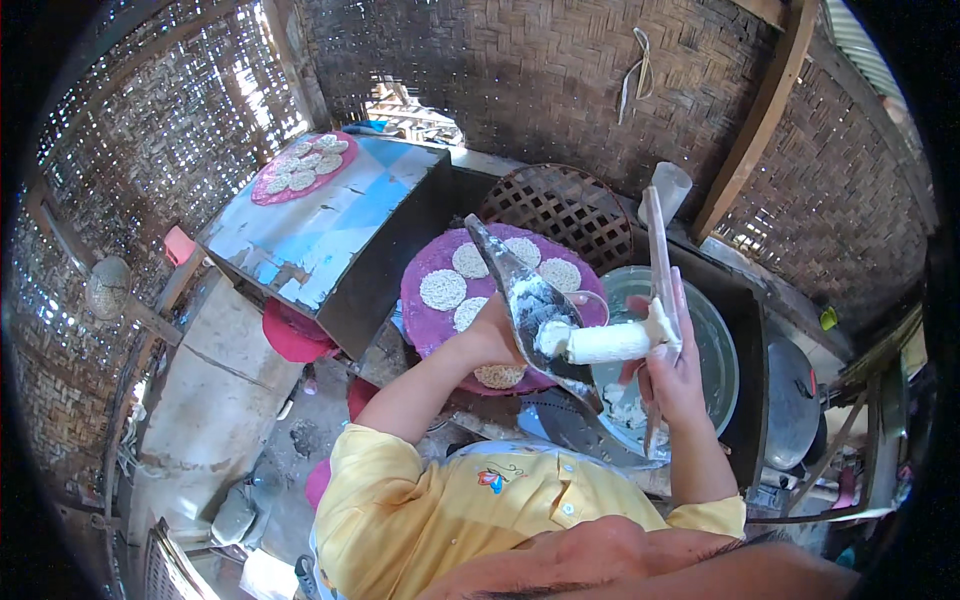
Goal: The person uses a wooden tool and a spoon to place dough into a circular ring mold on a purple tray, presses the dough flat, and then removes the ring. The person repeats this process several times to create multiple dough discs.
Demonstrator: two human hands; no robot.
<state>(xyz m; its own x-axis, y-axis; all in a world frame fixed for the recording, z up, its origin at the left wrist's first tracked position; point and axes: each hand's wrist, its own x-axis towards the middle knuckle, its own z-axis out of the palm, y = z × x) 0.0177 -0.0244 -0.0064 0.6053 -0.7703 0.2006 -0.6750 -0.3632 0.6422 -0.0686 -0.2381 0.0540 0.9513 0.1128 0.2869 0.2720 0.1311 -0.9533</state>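
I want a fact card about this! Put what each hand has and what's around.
Left hand: holds a dark wooden board
Right hand: holds a wooden handle with a white cylinder
Below the board: purple mat with white discs
Near right hand: round basin, white paste inside
Farther left: box with blue-and-white top

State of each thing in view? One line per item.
left hand, gripping dark piece
dark piece, tilted, smeared white
right hand, gripping wooden bar
white cylinder, roughly level; contact with dark piece unclear
pale green basin, open, white paste inside
purple mat, partly covered with white discs
box top, covering torn
latticed basket, tilted
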